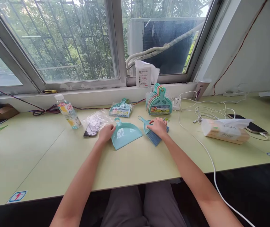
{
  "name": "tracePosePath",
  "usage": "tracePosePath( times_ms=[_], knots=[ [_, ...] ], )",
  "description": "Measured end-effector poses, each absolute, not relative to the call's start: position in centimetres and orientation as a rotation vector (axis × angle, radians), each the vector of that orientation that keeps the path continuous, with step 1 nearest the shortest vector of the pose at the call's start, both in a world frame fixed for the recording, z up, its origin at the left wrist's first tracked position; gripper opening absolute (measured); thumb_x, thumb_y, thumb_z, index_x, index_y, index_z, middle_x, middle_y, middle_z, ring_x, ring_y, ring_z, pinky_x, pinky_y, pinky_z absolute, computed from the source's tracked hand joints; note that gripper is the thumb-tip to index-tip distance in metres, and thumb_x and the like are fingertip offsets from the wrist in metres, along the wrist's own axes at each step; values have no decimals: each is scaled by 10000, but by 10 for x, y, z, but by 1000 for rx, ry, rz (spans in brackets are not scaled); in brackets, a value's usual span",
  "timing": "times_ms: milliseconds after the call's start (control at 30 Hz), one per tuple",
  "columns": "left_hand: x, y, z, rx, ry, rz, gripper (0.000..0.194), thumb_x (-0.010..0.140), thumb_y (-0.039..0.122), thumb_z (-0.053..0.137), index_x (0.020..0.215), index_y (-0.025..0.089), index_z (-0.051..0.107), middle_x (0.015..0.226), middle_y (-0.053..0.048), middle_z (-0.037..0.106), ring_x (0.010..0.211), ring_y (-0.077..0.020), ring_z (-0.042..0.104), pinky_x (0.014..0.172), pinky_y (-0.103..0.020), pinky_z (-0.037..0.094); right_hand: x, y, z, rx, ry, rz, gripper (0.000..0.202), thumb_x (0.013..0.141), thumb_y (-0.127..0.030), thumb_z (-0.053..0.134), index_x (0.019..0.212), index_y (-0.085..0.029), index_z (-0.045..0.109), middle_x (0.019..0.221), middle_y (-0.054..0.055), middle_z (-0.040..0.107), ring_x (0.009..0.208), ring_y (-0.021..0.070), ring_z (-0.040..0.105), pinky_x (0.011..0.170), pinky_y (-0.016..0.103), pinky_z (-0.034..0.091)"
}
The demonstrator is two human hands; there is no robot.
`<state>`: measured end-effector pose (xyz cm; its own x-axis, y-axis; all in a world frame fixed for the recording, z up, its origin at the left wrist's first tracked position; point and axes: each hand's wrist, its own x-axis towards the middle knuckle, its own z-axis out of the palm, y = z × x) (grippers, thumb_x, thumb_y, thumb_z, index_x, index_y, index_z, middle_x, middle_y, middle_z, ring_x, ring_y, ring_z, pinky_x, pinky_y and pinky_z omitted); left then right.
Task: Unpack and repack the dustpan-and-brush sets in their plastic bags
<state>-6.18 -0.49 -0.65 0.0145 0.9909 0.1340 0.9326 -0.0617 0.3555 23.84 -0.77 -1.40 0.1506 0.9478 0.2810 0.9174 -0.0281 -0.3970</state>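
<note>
I am resting my left hand [106, 132] loosely curled on the edge of the dustpan [125, 134] and pressing my right hand [158, 126] flat over the brush [154, 135] on the worktop [135, 160], risking bent bristles and nudging the phone [90, 131].

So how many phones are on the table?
2: one phone lies by the left hand, another phone sits partly under the tissue pack. Others may be hidden.

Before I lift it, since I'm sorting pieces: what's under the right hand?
The right hand lies on a blue brush; its bristles and handle tip show. The brush's middle is covered.
</note>
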Motion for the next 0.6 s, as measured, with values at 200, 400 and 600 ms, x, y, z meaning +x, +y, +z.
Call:
tracePosePath(
  times_ms=[200, 400, 600],
  knots=[
    [-31, -26, 2, 2245, 1670, 527, 319, 859, 307, 434, 561, 197, 466, 586, -9, 578, 587, -157, 506, 579, -265, 310, 232, 1, -24, -1693, -1758, 42, 263, 786, -463, 610, 891, -242, 708, 1096, 65, 603, 1072, 256, 474, 870, 372, 314],
    [1, -35, -15, 2467, 1315, 620, 244, 907, 342, 447, 818, 213, 634, 767, -11, 662, 699, -154, 585, 653, -254, 405, 206, -18, -29, -1603, -2085, 102, 185, 775, -393, 648, 855, -236, 705, 1034, 52, 635, 1040, 233, 510, 887, 370, 307],
    [-21, -21, -24, 2925, 1343, 768, 366, 831, 153, 567, 1189, 227, 574, 1270, -87, 579, 1189, -252, 510, 1019, -410, 387, 197, -29, -17, -1602, -2080, 229, 147, 796, -348, 645, 830, -214, 694, 1036, 53, 659, 1052, 236, 532, 876, 370, 318]
  ],
)
